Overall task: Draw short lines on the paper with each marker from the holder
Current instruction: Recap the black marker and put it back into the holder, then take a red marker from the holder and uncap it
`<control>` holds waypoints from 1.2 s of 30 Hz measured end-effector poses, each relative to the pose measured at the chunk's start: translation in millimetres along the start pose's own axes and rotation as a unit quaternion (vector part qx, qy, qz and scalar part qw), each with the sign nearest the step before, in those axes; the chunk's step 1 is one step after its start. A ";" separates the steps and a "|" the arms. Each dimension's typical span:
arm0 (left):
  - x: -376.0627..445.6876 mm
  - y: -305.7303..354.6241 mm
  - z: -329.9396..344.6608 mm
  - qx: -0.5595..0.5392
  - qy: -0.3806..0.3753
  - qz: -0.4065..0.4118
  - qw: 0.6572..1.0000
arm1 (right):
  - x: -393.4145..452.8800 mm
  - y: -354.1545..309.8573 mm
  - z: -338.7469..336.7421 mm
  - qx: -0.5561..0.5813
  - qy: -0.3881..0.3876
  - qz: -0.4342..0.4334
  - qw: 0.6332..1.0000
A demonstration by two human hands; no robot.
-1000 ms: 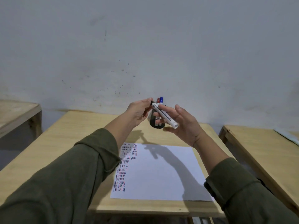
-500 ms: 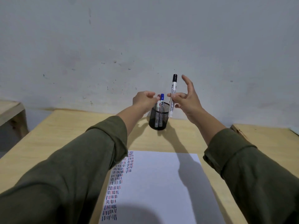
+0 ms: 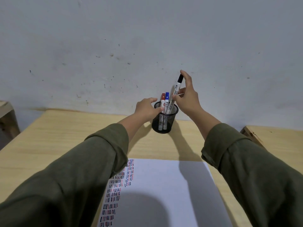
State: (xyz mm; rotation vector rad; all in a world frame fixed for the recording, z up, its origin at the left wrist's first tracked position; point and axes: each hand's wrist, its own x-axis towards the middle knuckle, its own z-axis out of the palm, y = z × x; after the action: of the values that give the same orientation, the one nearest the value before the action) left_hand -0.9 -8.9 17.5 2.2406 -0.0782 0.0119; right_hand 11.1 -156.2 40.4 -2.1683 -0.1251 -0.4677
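A black mesh holder stands at the far edge of the wooden desk. A red-capped marker and a blue-capped marker stand upright inside it. My right hand pinches a black-capped marker, cap up, with its lower end inside the holder's rim. My left hand grips the holder's left side. White paper lies nearer me, with rows of short black, red and blue lines along its left edge.
A grey-white wall rises right behind the holder. Another wooden table stands to the right, and part of a third shows at the left. My green sleeves cover the paper's lower corners.
My right hand turned the black-capped marker upright and lowered it from above the holder until its end entered the rim. My left hand stayed at the holder. The view tilted nearer the desk.
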 end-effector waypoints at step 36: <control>11.2 -17.7 12.8 -0.050 0.008 -0.010 0.999 | 19.6 23.7 25.1 -0.179 -0.086 -0.041 0.979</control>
State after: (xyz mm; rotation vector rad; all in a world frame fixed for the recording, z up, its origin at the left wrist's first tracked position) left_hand 11.1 -8.5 -3.9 2.1404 -0.0466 0.0148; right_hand 42.4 -152.0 16.5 -2.5647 -0.2431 -0.3685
